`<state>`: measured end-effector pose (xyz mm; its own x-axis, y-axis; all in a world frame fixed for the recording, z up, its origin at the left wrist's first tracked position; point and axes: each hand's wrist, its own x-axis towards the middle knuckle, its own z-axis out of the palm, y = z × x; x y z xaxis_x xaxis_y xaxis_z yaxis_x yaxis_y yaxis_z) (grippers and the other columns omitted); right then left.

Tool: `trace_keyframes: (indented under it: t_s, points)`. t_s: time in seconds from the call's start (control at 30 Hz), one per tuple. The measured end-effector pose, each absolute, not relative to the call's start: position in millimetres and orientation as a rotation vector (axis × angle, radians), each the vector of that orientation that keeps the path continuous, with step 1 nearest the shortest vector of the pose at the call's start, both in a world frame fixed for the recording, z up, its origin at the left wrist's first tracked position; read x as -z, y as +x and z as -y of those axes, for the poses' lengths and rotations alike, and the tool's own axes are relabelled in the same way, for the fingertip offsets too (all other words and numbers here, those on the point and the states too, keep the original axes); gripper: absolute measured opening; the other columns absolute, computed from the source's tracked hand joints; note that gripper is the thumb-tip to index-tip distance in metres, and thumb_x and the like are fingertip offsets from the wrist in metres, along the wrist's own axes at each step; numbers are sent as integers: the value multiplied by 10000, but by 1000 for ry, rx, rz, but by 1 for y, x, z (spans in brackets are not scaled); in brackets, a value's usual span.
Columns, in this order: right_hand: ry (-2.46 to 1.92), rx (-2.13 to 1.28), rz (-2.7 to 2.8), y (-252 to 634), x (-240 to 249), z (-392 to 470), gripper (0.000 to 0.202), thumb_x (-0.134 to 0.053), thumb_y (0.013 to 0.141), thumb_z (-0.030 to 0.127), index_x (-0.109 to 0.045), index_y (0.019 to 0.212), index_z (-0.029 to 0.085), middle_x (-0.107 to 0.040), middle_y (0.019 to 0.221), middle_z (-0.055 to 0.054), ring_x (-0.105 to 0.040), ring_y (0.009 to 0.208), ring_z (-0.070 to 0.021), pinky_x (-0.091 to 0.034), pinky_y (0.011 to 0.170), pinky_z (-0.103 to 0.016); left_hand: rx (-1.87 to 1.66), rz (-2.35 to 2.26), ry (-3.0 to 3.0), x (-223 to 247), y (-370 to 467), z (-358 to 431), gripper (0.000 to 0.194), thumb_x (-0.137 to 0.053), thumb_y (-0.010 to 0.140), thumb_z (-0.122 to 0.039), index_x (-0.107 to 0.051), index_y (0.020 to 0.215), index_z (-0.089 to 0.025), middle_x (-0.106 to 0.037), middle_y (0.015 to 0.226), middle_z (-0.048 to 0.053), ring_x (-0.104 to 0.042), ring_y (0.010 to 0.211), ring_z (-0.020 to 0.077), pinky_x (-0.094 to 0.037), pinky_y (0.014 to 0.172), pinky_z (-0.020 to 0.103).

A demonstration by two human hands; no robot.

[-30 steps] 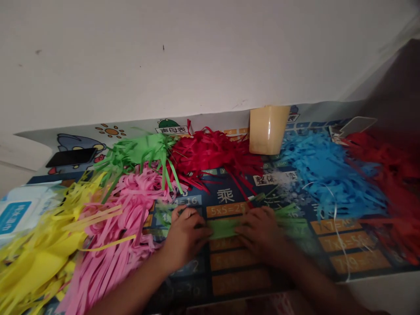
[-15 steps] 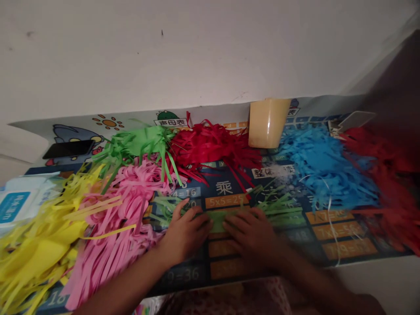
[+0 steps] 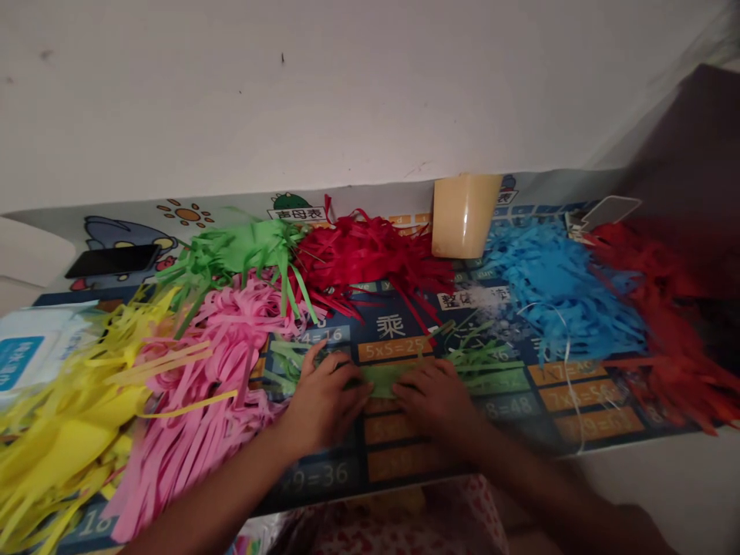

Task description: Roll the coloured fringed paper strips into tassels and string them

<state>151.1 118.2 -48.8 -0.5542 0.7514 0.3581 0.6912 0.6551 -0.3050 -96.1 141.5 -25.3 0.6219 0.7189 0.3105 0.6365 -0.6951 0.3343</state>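
Note:
A strip of green fringed paper lies across the front middle of the printed table mat, its cut ends fanning out to both sides. My left hand holds it at the left, fingers bent over the uncut band, and the thumb side is raised. At the right of the band, my right hand presses on it with curled fingers close together. A short bare stretch of green shows between the two hands. The fingertips' undersides are hidden.
Bundles of yellow, pink, green, red and blue fringe surround the hands. A cream cup stands by the wall. A black phone and a white-blue packet lie left. White string trails at right.
The view has shifted slightly, so the table things sit a little farther left. Both hands stay on the green fringed strip with hardly any movement.

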Motion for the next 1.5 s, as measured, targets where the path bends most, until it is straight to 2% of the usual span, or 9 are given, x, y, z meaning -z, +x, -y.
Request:
trace_keyframes:
  t_s: [0.23,0.7,0.83,0.93,1.03,1.13,1.27,1.4,1.5]
  points:
    - [-1467,-517,2270,165,38,-135,190,-562,934,241,-662,774,223,-682,824,-4,-555,816,-189,-267,743,-357,-586,-1270,2429,21,-92,-152,209,-587,911,-272,-704,741,-241,-676,745,-15,-569,859,191,-251,1012,484]
    - [-1624,-340,2264,153,44,-145,198,-628,834,245,-586,648,193,-611,690,-6,-563,739,-202,-251,698,-332,-399,-1458,2511,32,-82,-159,264,-616,864,-285,-656,617,-200,-644,653,13,-558,813,226,-305,836,457]
    - [-1661,-341,2248,152,46,-147,176,-635,830,247,-589,667,199,-624,701,-7,-575,758,-214,-261,713,-342,-343,-1490,2547,30,-81,-159,255,-622,858,-297,-633,626,-192,-626,673,22,-552,816,233,-324,837,457]
    - [-1697,-317,2131,163,44,-147,108,-630,838,243,-612,743,197,-645,731,-14,-577,745,-209,-284,724,-349,-416,-1518,2589,27,-81,-158,42,-650,842,-240,-668,812,-215,-668,834,27,-551,898,240,-330,904,469]
    - [-1612,-66,2057,180,36,-141,66,-623,868,266,-665,862,216,-679,915,-53,-578,888,-246,-306,797,-387,-532,-1368,2771,24,-81,-154,199,-651,824,-131,-676,914,-307,-683,974,-12,-530,1011,248,-241,1031,531]
    - [-1295,85,2305,186,32,-131,77,-627,901,290,-683,954,282,-693,1023,-11,-554,1010,-247,-276,941,-452,-459,-1211,2902,20,-78,-149,171,-652,813,-154,-666,899,-300,-681,954,-18,-525,1033,255,-177,1082,559]
    - [-990,176,2497,180,42,-131,122,-565,942,183,-664,984,240,-713,1007,-2,-540,1078,-216,-206,1055,-485,-402,-1191,2945,15,-72,-144,89,-626,831,-256,-653,914,-239,-666,891,25,-524,1032,267,-167,1106,563]
    - [-1060,121,2461,174,40,-145,151,-552,936,167,-652,848,236,-705,872,19,-556,977,-186,-225,1044,-468,-440,-1218,2912,18,-67,-146,141,-647,825,-282,-663,952,-224,-664,881,24,-531,1031,250,-194,1095,549]
    - [-1180,64,2441,164,27,-147,65,-613,889,200,-649,842,227,-695,894,-6,-552,969,-206,-263,992,-466,-520,-1247,2884,22,-67,-149,85,-646,828,-227,-671,909,-223,-669,849,12,-545,1001,232,-216,1082,534]
